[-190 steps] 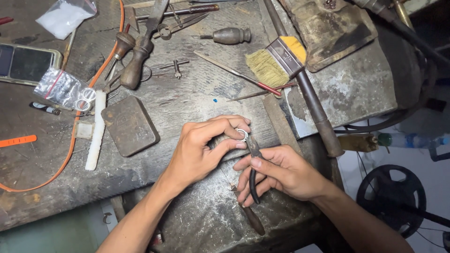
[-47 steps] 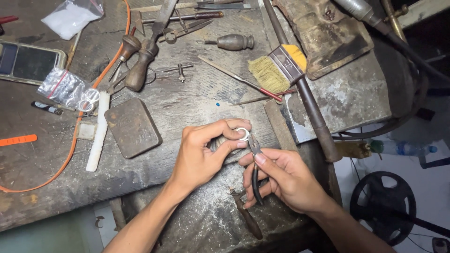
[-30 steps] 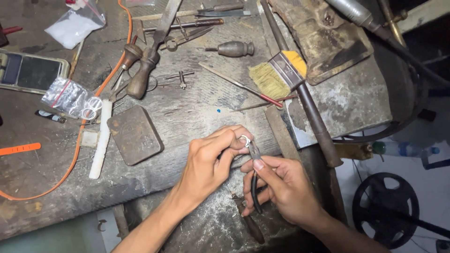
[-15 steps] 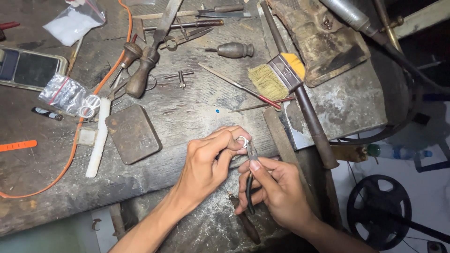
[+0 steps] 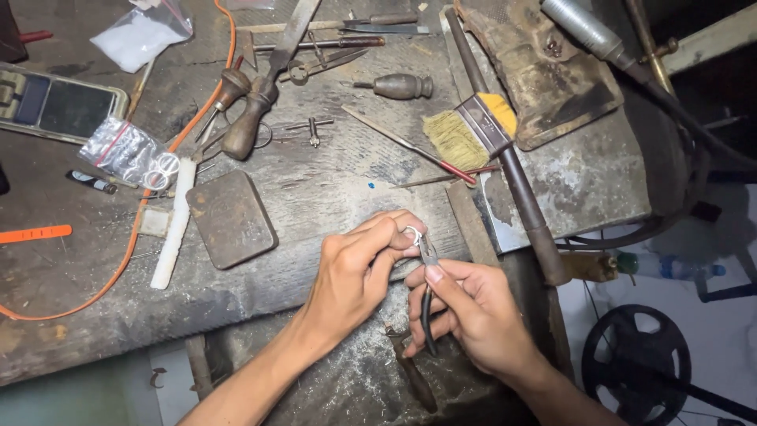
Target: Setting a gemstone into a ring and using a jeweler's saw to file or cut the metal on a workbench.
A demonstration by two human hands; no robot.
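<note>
My left hand point(image 5: 359, 264) pinches a small silver ring point(image 5: 412, 233) between thumb and fingertips, just above the front edge of a worn wooden workbench point(image 5: 315, 181). My right hand point(image 5: 465, 312) grips dark-handled pliers point(image 5: 426, 296), thumb pressed along the top. The plier jaws point up and touch the ring's right side. Both hands sit close together, nearly touching at the fingertips.
Behind the hands lie a yellow-bristled brush point(image 5: 473, 130), a long metal rod point(image 5: 509, 170), a thin file with a red tip point(image 5: 410, 146) and wooden-handled tools point(image 5: 252, 118). A dark metal block point(image 5: 230, 218), a white stick point(image 5: 175, 221), a plastic bag of rings point(image 5: 130, 151), a phone point(image 5: 59, 102) and an orange cord point(image 5: 118, 268) lie left.
The hands stay together on the ring and pliers throughout. The view has shifted slightly; the grip and tool position look the same.
</note>
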